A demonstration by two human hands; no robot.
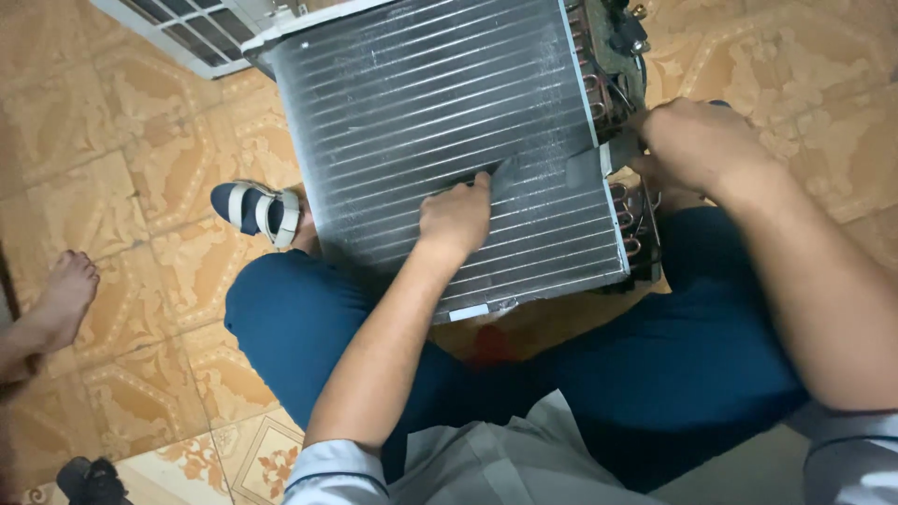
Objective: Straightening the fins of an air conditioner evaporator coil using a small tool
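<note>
Together, two hands on one finned coil (440,122); left hand (456,217) fingers curled on fins; right hand (697,140) gripping grey strip (587,165).

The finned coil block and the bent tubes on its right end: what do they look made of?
The coil block looks like thin bare metal, likely aluminium: dull silver-grey, close-packed fins with ridged rows. The bent tubes look like copper: reddish-brown, shiny U-loops. The left hand presses a grey strip, possibly tape, onto the fins; the right hand holds its other end.

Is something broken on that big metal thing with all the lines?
Yes, maybe. The finned metal coil has a dark flattened streak between the left hand and right hand, where its fine lines look smeared.
</note>
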